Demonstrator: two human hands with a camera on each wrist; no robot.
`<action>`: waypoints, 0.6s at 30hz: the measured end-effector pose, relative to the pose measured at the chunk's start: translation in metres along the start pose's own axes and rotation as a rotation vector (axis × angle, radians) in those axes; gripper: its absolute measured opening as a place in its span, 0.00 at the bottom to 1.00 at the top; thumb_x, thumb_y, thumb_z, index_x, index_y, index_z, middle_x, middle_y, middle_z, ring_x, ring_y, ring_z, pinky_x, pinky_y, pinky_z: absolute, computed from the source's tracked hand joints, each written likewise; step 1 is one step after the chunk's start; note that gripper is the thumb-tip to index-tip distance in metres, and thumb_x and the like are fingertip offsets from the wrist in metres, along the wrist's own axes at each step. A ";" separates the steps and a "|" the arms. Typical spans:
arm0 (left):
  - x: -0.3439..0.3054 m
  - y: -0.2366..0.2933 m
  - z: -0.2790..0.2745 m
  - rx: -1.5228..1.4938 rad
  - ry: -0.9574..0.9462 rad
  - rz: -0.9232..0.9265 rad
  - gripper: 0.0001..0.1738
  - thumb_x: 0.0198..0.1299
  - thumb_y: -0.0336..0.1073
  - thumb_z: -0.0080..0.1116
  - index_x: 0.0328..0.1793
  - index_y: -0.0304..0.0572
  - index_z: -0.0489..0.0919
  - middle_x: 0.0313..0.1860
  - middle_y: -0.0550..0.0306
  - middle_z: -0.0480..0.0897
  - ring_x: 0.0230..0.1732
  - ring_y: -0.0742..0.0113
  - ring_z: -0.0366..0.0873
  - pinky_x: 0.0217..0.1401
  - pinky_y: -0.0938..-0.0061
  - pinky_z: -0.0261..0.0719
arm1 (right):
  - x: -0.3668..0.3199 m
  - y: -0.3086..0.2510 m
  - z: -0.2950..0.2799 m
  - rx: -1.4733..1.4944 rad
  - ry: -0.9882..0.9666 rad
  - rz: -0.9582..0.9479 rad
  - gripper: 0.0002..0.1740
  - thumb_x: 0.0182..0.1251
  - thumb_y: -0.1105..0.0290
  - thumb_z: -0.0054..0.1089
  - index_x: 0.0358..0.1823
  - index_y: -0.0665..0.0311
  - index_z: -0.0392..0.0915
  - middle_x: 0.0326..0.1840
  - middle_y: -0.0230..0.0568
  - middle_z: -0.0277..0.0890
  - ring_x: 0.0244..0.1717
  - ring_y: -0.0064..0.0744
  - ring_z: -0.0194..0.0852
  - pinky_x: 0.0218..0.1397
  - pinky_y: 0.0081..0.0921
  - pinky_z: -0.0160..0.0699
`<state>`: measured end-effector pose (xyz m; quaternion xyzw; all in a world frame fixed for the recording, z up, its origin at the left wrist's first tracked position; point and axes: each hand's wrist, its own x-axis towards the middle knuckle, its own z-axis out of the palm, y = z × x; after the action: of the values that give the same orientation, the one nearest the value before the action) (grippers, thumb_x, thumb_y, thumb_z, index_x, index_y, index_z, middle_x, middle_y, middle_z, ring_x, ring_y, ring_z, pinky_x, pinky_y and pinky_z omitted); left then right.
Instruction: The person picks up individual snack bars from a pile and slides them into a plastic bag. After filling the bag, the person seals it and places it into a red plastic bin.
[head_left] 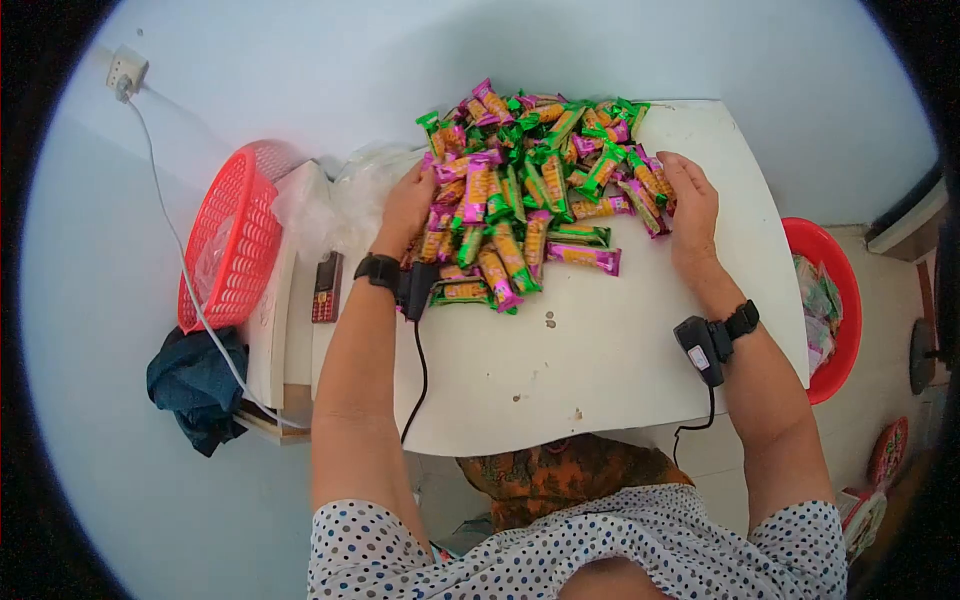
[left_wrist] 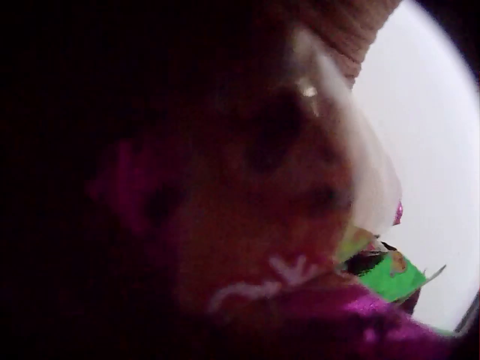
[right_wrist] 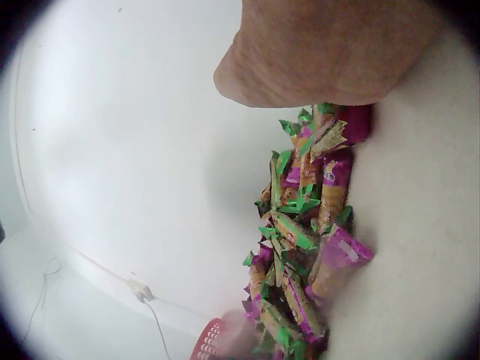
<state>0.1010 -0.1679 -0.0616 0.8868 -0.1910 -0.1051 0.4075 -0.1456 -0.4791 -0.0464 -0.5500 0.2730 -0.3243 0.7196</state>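
Note:
A heap of small wrapped snack bars [head_left: 520, 200], green and purple with orange middles, lies on the white table. My left hand [head_left: 405, 205] rests against the heap's left edge, fingers partly hidden by packets. At the right edge my right hand [head_left: 693, 215] touches the outer packets with its fingers extended. The left wrist view is dark, with a purple wrapper [left_wrist: 367, 319] and a green wrapper end [left_wrist: 397, 277] close to the lens. In the right wrist view the hand [right_wrist: 330, 56] is above the packets [right_wrist: 300, 232].
On the left are a red basket [head_left: 232, 240], clear plastic bags [head_left: 350, 205], a phone [head_left: 326, 288] and dark cloth [head_left: 198, 385]. A red tub [head_left: 850, 310] holding wrappers stands right of the table [head_left: 480, 390]. A white cable [head_left: 170, 215] hangs from the wall socket.

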 end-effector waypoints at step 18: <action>-0.058 0.064 -0.016 0.408 0.111 0.291 0.33 0.71 0.58 0.44 0.67 0.38 0.73 0.60 0.29 0.78 0.62 0.36 0.75 0.66 0.53 0.71 | 0.004 0.006 -0.003 -0.003 0.002 -0.009 0.19 0.70 0.62 0.63 0.52 0.71 0.81 0.46 0.38 0.83 0.48 0.23 0.77 0.55 0.22 0.74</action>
<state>0.0374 -0.1703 -0.0012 0.9183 -0.3111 0.0441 0.2407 -0.1446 -0.4828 -0.0535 -0.5520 0.2717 -0.3277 0.7170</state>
